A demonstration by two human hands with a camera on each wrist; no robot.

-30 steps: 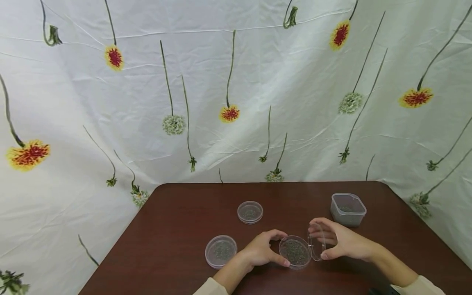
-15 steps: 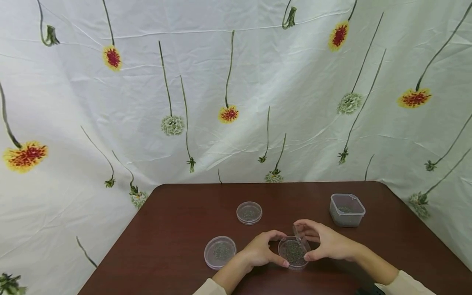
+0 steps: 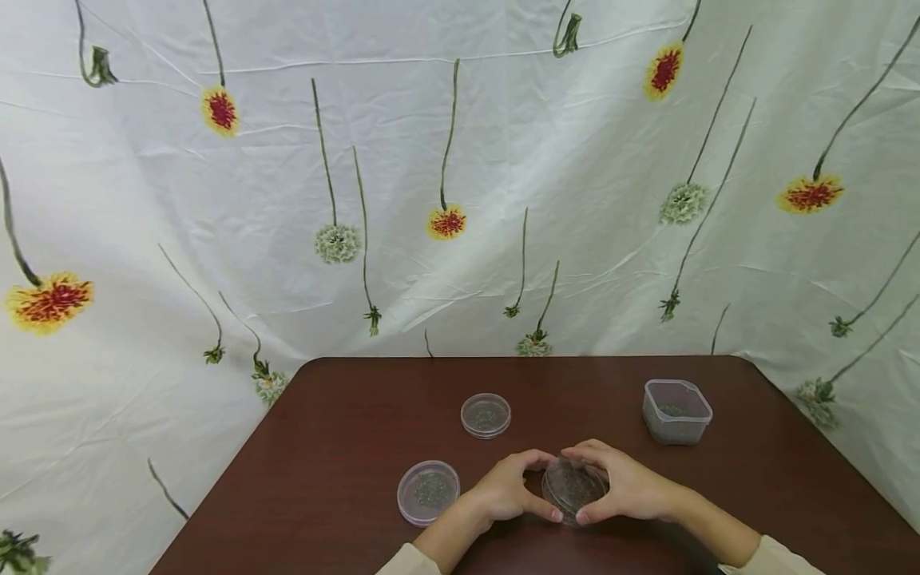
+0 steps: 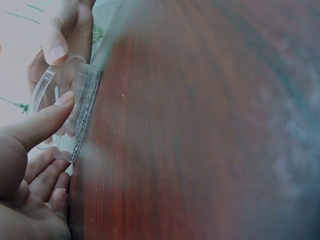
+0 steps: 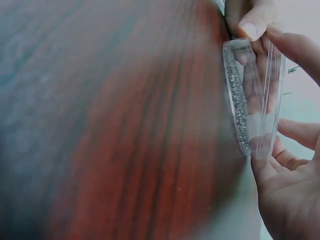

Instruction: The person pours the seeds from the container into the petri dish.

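My left hand holds a clear petri dish by its sides, thumb near and fingers far. Small grey-green bits form a layer on the dish's bottom. In my right hand is the clear round lid, pinched at its rim between thumb and fingers. Seen from both wrists, the lid leans at a slant close over the dish, with a wedge-shaped gap between them. From the head view the lid overlaps most of the dish.
Left of my left hand stands another petri dish with similar bits, and a third petri dish sits farther back. A square plastic tub holding more bits is at the back right of the brown table. A flowered cloth hangs behind.
My right hand has moved left with the lid, turning it from upright beside the dish to a slant over it. My left hand has stayed on the dish.
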